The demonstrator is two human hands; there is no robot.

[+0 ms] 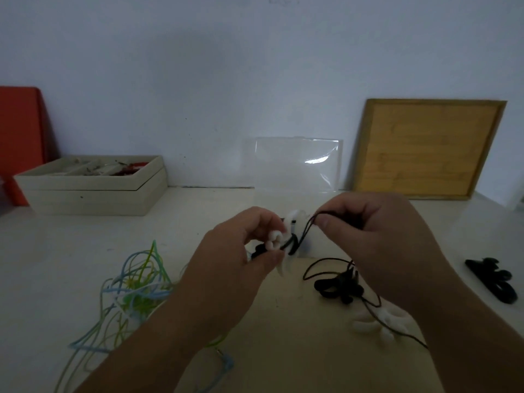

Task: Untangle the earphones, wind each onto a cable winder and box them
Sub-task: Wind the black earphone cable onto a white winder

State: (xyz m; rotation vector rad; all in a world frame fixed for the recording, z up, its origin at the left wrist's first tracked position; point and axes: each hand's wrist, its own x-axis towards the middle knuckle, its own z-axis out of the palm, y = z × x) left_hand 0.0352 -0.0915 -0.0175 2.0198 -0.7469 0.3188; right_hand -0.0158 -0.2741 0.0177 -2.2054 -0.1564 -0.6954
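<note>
Left hand (241,251) pinches white winder (292,222), right hand (377,231) pinches black cable (304,226); blue-green tangle (136,282) left; seemingly black winder (490,279) right.

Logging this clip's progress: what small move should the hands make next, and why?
Probably one more wrap: the left hand grips the white winder, the right hand pinches the black cord just beside it, and loose cord lies on the table.
</note>
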